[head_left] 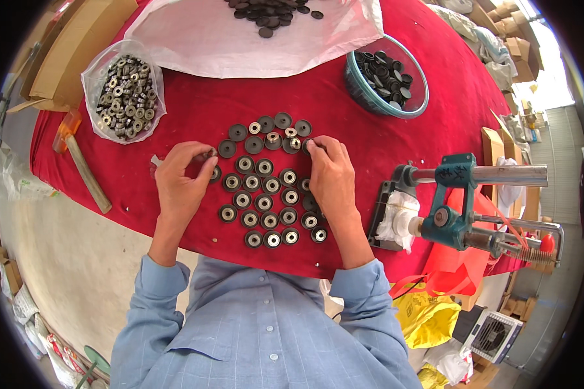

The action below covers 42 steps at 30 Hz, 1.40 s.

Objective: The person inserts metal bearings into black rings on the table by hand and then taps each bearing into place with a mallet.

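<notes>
My left hand (180,174) is at the left of the rows on the red cloth, thumb and forefinger pinched on a small metal bearing, mostly hidden by the fingers. My right hand (333,175) is at the right side, its fingertips closed on the edge of a black round cap (306,147). Between the hands lie several black caps with a bearing seated in each, such as the cap with a bearing (272,185). Farther back, bare black caps (237,132) form rough rows; a few loose bearings (272,137) rest on or among them.
A clear bag of bearings (128,97) sits back left, beside a hammer (84,162). Back right stands a bowl of black caps (386,78). A white sheet (194,45) carries more caps. A green hand press (451,201) is at the right.
</notes>
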Motion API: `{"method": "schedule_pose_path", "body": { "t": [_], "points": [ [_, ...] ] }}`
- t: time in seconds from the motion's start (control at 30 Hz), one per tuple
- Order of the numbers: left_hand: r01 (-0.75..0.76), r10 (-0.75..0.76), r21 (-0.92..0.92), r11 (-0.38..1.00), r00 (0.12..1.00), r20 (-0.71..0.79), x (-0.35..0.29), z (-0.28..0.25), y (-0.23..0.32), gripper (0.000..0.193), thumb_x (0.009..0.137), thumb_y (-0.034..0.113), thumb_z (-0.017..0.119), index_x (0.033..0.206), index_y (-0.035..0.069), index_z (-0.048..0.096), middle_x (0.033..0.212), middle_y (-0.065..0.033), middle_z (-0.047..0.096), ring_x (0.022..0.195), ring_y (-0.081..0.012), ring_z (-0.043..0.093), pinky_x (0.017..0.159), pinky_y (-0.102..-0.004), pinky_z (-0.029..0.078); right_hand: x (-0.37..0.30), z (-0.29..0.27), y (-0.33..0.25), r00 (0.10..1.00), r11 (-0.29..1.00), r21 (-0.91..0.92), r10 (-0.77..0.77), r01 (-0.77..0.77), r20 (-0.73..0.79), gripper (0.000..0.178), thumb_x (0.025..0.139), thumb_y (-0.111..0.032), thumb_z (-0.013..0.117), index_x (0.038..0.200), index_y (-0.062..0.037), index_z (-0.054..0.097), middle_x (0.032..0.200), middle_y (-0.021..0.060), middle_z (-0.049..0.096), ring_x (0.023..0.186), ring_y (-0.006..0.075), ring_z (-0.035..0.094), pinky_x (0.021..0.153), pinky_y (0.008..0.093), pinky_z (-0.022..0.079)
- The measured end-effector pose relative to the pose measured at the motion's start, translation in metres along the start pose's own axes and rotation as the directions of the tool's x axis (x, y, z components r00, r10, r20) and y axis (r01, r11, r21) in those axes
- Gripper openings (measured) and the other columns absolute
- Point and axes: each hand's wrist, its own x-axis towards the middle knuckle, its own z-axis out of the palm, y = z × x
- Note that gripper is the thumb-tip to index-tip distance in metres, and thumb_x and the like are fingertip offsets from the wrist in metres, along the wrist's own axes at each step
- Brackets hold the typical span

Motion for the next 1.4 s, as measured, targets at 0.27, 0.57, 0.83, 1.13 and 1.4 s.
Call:
{"method": "schedule_pose_path", "body": {
  "t": [0.27,0.57,0.83,1.13,1.4],
  "points": [
    [-0.17,0.165,0.107,0.98,0.985,0.059,0.013,0.022,-0.013,0.021,0.086,-0.003,0.084,0.105,0.002,0.078,0.104,-0.0118,0.075,0.095,-0.0291,0.074,0.081,-0.0381,0.061,-0.013,-0.008,-0.015,0.994,0.954,-0.297,-0.004,0.037,0.11,0.048,0.087,0.0,0.07,0.135,-0.0031,0.07,0.132,0.0087,0.069,0.119,0.0288,0.067,0.104,0.0473,0.049],
    [-0.266,0.241,0.182,0.947,0.959,0.152,0.011,0.02,-0.016,0.021,0.087,0.001,0.083,0.108,0.003,0.08,0.108,-0.0117,0.075,0.1,-0.0307,0.073,0.082,-0.0405,0.061,0.005,-0.009,-0.002,0.99,0.985,-0.169,0.001,0.023,0.142,0.035,0.089,-0.003,0.071,0.124,-0.0024,0.074,0.125,0.0105,0.071,0.112,0.0294,0.069,0.103,0.047,0.051],
    [-0.347,0.287,0.226,0.91,0.922,0.26,0.006,0.009,-0.011,0.031,0.089,-0.001,0.079,0.12,0.001,0.076,0.12,-0.0125,0.073,0.108,-0.0329,0.071,0.088,-0.044,0.058,-0.007,-0.002,-0.009,0.991,0.961,-0.267,-0.032,0.066,0.128,0.041,0.087,0.001,0.07,0.128,-0.002,0.073,0.129,0.0096,0.069,0.117,0.0294,0.069,0.102,0.0457,0.053],
    [-0.425,0.308,0.358,0.831,0.888,0.34,0.0,0.007,-0.005,0.032,0.095,0.005,0.071,0.127,0.0,0.074,0.13,-0.0088,0.071,0.119,-0.0297,0.067,0.096,-0.0458,0.054,-0.007,-0.004,-0.006,0.99,0.977,-0.213,0.037,-0.007,0.137,0.047,0.087,0.004,0.069,0.133,-0.0014,0.071,0.139,0.0094,0.069,0.122,0.0295,0.067,0.103,0.0444,0.054],
    [-0.368,0.255,0.35,0.861,0.909,0.328,-0.002,0.004,-0.005,0.034,0.094,0.008,0.074,0.128,0.004,0.074,0.134,-0.0069,0.069,0.122,-0.0287,0.066,0.102,-0.0473,0.051,-0.011,-0.017,-0.006,0.986,0.969,-0.243,-0.001,0.042,0.166,0.037,0.087,0.0,0.07,0.124,-0.0043,0.071,0.129,0.0088,0.072,0.118,0.0312,0.068,0.105,0.0473,0.051]
  ]
}}
